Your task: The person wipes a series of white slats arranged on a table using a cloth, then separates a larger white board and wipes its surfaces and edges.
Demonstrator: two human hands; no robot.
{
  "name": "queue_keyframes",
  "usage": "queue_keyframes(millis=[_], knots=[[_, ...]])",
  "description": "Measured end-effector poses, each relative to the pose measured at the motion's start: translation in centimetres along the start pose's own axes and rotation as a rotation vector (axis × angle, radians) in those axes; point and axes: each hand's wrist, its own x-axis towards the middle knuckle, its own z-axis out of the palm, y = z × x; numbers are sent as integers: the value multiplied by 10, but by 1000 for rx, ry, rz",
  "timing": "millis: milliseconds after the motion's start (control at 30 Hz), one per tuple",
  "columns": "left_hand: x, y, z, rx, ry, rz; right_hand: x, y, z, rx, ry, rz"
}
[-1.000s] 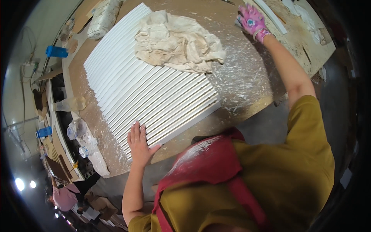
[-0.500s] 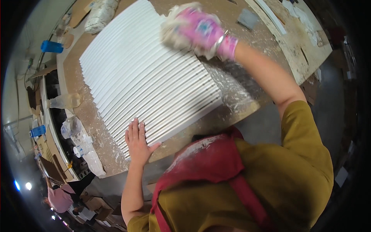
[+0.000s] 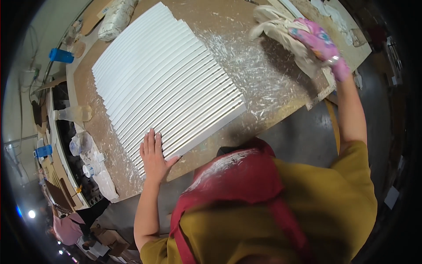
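Note:
Several long white strips, like painted moulding, lie side by side on the brown work board. My bare left hand rests flat on their near ends, fingers stretched out and thumb at the front strip's edge. Over the right part of the board, apart from the strips, my right hand wears a pink flowered glove. Its fingers are closed on a bunched cream rag, which hangs loosely. The rag hides part of the board beneath it.
Left of the strips stand a cloudy plastic bottle, a blue container and a small white jar. A paint-smeared roll lies at the far left. Another person in pink is at the lower left.
My right hand has swept rightward with the rag, off the strips and over the board's right part. My left hand stays on the strips, which have shifted slightly.

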Motion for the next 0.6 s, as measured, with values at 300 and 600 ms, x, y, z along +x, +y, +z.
queue_keyframes(millis=[300, 600], knots=[[8, 84, -46, -1254, -77, -306, -51, -103, 204, -64, -433, -289], [-88, 6, -136, -1561, 1040, -378, 36, 82, 151, -756, -166, -440]])
